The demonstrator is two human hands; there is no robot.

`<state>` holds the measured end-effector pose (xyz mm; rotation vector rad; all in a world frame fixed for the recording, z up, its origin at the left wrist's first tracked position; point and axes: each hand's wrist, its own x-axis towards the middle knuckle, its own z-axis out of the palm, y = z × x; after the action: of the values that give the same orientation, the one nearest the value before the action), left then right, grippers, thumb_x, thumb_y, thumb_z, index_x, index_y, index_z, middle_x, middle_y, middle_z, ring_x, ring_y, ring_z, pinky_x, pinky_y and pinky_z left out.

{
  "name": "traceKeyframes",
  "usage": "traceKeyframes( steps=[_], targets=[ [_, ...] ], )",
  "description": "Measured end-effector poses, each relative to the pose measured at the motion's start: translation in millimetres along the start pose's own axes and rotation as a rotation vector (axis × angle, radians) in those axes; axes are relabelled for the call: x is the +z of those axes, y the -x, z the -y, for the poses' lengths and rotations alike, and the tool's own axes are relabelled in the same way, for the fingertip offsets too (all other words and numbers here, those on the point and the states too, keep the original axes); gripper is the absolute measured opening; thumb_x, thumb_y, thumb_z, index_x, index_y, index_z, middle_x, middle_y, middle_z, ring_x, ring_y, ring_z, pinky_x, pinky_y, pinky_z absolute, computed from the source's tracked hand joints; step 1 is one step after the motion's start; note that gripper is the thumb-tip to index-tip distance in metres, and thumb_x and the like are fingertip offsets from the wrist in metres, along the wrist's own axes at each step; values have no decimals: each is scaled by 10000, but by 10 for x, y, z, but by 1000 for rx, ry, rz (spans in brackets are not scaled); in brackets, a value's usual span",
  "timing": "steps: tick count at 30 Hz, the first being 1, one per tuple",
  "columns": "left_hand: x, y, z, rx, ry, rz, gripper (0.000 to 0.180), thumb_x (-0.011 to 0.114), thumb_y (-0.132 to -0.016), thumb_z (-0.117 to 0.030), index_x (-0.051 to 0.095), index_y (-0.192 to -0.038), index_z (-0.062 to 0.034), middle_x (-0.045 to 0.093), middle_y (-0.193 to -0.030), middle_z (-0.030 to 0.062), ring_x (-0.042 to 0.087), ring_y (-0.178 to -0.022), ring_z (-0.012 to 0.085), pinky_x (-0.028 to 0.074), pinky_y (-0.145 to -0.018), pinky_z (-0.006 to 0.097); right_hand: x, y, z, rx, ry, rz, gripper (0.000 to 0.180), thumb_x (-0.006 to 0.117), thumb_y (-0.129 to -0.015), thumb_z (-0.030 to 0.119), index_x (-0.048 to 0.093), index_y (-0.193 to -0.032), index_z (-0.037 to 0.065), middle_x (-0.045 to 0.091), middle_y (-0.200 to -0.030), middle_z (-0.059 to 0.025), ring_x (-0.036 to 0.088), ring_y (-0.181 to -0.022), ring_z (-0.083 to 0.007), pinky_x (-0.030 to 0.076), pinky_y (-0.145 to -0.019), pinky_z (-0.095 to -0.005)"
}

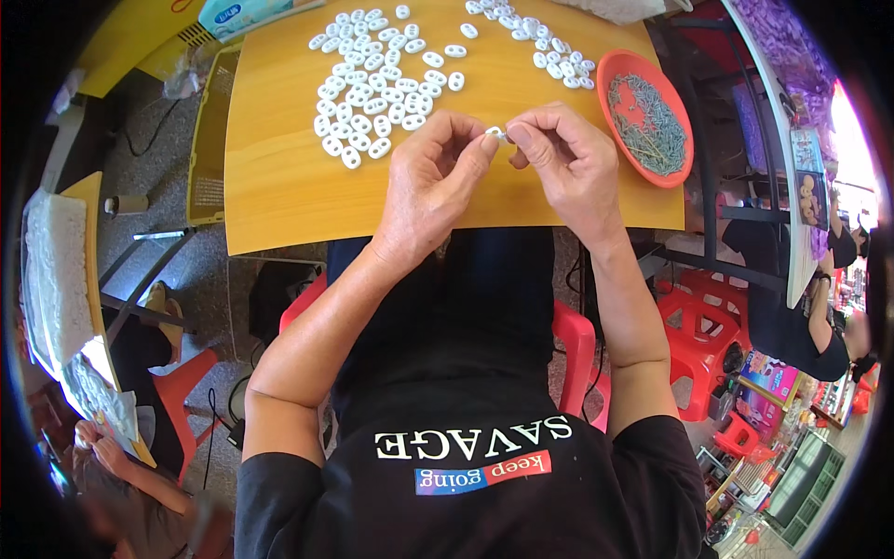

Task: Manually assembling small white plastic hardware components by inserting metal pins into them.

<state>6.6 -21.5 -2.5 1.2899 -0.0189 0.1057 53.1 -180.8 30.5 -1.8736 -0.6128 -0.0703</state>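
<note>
Over the near half of the table, my two hands meet at the fingertips. My left hand (438, 177) is closed in a pinch on a small white oval piece with holes (494, 132). Facing it, my right hand (570, 168) pinches what looks like a small grey screw, its tip at the white piece; the fingers hide most of it. Many like white two-hole oval pieces (377, 82) lie spread beyond my left hand. Right of my right hand stands an orange-red oval bowl (684, 158) holding a heap of thin grey screws (652, 121).
More small white pieces (549, 47) lie at the far right of the wooden table (298, 200). A blue-and-white packet (237, 14) is at the far left, above a yellow crate (207, 140). Red stools (708, 326) stand at right. Other people sit at both sides.
</note>
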Motion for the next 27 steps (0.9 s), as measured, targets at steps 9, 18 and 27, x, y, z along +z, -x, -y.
traceKeyframes(
  steps=[9,18,27],
  targets=[
    [-4,32,-78,-44,96,-4,106,610,-955,-82,580,-1010,3,587,-875,-2,562,-826,68,483,-785,222,206,87,19,77,-160,-80,85,638,-921,47,612,-897,-30,654,-779,-61,647,-670,-104,517,-588,-230],
    [-10,16,-5,28,11,-45,126,612,-952,-94,568,-923,21,613,-819,7,535,-741,24,440,-645,185,93,-65,116,-56,93,3,67,644,-901,30,604,-874,-17,642,-771,-80,652,-649,-160,524,-602,-253],
    [5,5,-7,14,85,-91,112,606,-952,-86,569,-933,18,577,-807,-15,504,-712,18,421,-611,182,112,-90,55,68,-31,9,90,631,-919,46,606,-874,-28,652,-806,-68,638,-686,-127,522,-600,-260]
  ],
)
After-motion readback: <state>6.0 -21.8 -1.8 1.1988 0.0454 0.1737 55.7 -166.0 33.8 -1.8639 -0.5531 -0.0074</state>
